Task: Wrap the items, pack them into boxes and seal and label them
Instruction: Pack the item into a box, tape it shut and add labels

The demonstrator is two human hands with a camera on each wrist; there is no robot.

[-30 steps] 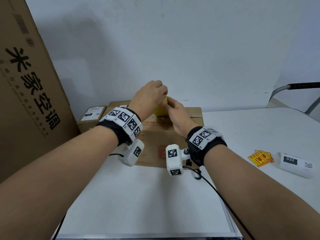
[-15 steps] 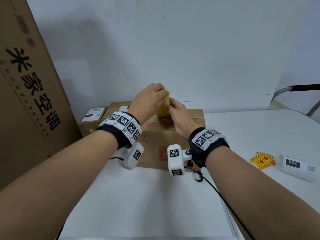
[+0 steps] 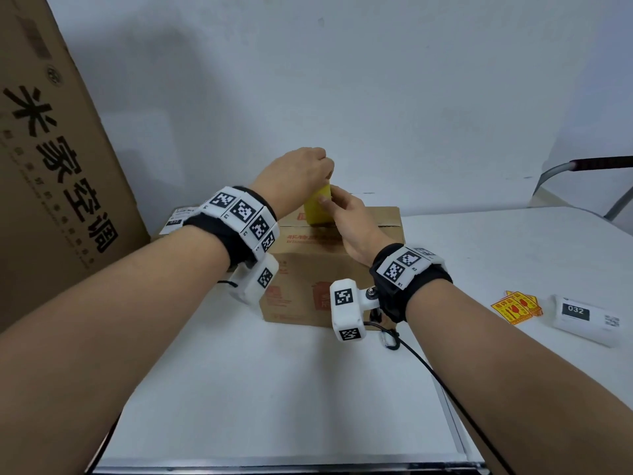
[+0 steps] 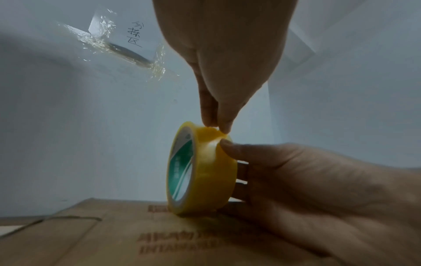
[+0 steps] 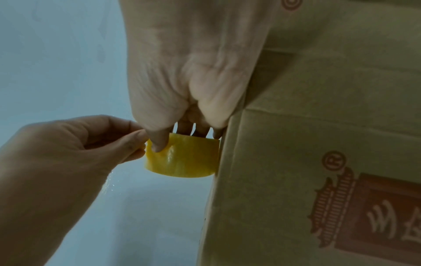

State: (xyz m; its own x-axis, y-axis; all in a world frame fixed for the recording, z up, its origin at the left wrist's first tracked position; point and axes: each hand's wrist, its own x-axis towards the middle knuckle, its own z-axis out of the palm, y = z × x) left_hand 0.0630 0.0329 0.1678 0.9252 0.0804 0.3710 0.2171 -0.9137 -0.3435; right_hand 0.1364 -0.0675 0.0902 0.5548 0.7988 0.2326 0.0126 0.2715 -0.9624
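Observation:
A yellow tape roll [image 3: 317, 209] stands on edge on top of a closed cardboard box [image 3: 329, 269] in the middle of the table. My right hand [image 3: 346, 217] grips the roll [image 4: 202, 172] from the right, thumb on its outer band and fingers behind it. My left hand [image 3: 301, 173] reaches down from above and pinches the loose tape end at the top of the roll [image 5: 182, 156] between thumb and fingertips [image 4: 216, 122].
A very large cardboard carton [image 3: 51, 149] leans at the left. A small labelled box [image 3: 178, 217] sits behind my left wrist. Yellow-red stickers [image 3: 517, 308] and a white label roll [image 3: 587, 318] lie on the white table [image 3: 291, 389] at the right. A chair [image 3: 582, 180] stands far right.
Both hands stayed on the roll on the box. The left hand has shifted slightly up over the top of the roll, pinching at the tape end.

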